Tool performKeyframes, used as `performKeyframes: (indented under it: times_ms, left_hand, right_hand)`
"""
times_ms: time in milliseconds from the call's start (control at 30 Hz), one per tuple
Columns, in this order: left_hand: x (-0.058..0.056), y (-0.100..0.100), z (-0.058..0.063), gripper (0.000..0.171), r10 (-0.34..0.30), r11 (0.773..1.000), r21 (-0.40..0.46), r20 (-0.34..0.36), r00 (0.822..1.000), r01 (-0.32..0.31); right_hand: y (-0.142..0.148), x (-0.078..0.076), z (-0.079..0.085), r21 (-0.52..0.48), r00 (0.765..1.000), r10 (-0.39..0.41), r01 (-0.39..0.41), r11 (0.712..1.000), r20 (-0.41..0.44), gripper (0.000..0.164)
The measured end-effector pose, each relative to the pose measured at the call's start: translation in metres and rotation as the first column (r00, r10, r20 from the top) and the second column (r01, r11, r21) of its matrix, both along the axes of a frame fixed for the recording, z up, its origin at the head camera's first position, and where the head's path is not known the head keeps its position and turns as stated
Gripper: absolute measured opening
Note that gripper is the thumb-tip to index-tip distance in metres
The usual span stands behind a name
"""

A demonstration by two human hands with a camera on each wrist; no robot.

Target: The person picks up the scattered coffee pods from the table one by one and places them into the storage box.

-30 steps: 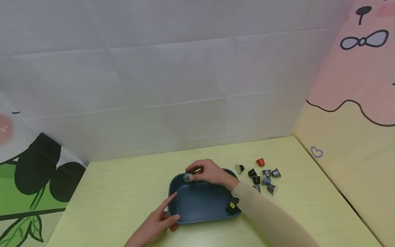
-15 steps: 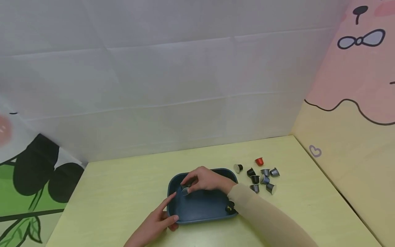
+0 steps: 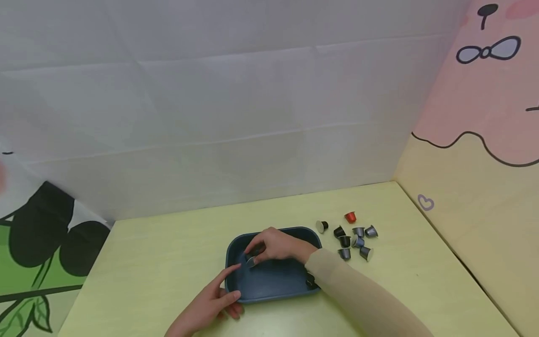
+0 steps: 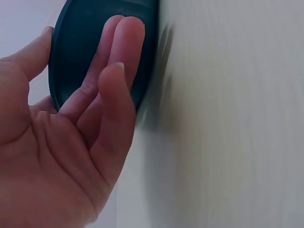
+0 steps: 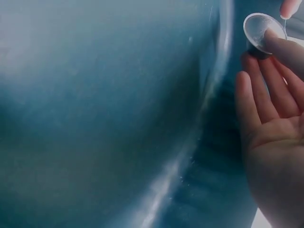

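Observation:
A dark blue tray (image 3: 273, 284) stands on the table. My right hand (image 3: 278, 244) reaches over it and pinches a dark coffee capsule (image 3: 250, 262) inside its left part. In the right wrist view, the thumb lies on the pale lid of this coffee capsule (image 5: 257, 29), with fingertips at its dark base. My left hand (image 3: 210, 302) is at the tray's left end, index fingertip and thumb at the rim. The left wrist view shows its extended fingers (image 4: 127, 42) against the tray's outer wall.
Right of the tray, several loose coffee capsules lie on the table: a red one (image 3: 350, 217), a black one with a cream lid (image 3: 322, 226), and dark and grey-blue ones (image 3: 358, 241). A pale cloth wall (image 3: 236, 164) closes off the back.
My right hand has come down from over the tray's back rim into its left part, carrying the coffee capsule, which now tilts more. My left hand has stayed at the rim.

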State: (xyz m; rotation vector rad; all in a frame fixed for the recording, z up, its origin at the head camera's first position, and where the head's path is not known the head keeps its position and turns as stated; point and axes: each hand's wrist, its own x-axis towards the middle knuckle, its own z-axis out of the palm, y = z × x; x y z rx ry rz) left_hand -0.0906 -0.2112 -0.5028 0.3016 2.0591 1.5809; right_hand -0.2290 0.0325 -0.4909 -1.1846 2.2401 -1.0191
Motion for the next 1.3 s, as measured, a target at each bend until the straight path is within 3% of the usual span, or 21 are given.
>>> performKeyframes:
  times_ms: [300,467,600,767,933,1100,1300]
  left_hand:
    - [0.000,0.000,0.001,0.060,-0.042,0.997,0.061,0.070,0.997,0.038]
    - [0.002,0.002,0.001,0.060,-0.021,1.000,0.024,0.063,0.998,0.019]
    - [0.004,0.005,0.001,0.064,0.011,1.000,-0.025,0.039,0.999,-0.010]
    - [0.007,0.008,0.002,0.067,0.038,0.996,-0.079,0.012,0.999,-0.036]
    - [0.007,0.011,0.004,0.068,0.049,0.993,-0.103,0.007,0.999,-0.048]
    - [0.007,0.011,0.004,0.070,0.061,0.991,-0.117,0.004,0.998,-0.060]
    - [0.008,0.010,0.003,0.069,0.058,0.990,-0.124,-0.021,0.998,-0.060]
  right_hand:
    - [-0.003,-0.004,0.000,0.043,0.999,0.007,-0.006,0.999,-0.043,0.031]
    - [-0.004,-0.003,0.002,0.023,0.999,0.015,-0.014,1.000,-0.037,0.031]
    - [0.000,-0.003,0.006,-0.076,0.998,0.008,-0.002,0.997,0.069,0.032]
    - [0.009,-0.007,0.015,-0.204,0.973,0.041,0.007,0.979,0.228,0.034]
    - [0.025,-0.010,0.037,-0.250,0.965,0.059,0.007,0.968,0.257,0.035]
    - [0.046,-0.011,0.061,-0.288,0.976,-0.028,0.091,0.953,0.214,0.033]
    - [0.077,-0.010,0.075,-0.325,0.957,-0.190,0.256,0.910,0.220,0.030]
